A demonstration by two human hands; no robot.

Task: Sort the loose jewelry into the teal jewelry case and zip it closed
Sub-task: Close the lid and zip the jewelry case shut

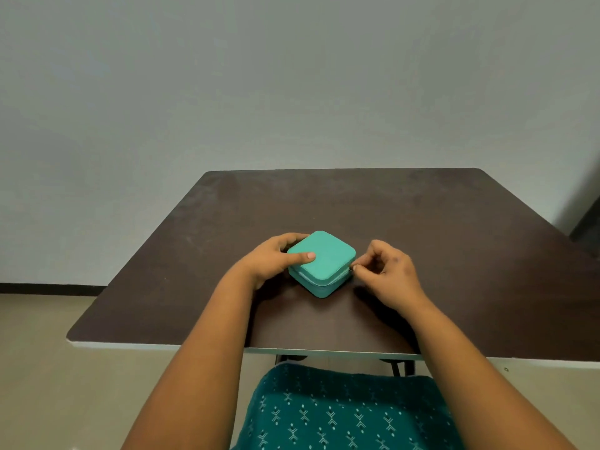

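The square teal fabric jewelry case (321, 263) sat lid down near the middle of the dark brown table (422, 222). The left hand (276, 259) gripped its left side, thumb across the lid. The right hand's (388, 271) fingers (358, 267) pinched the zipper pull at its right corner.

Both of your forearms are bare from the lower edge of the view up to the wrists, with no sleeve showing. Your left hand (274, 258) and right hand (391, 271) carry no ring, watch or bracelet that can be made out. Your lap is covered by a dark teal garment (337, 414) printed with regular rows of small pale arrow-like motifs and dots.
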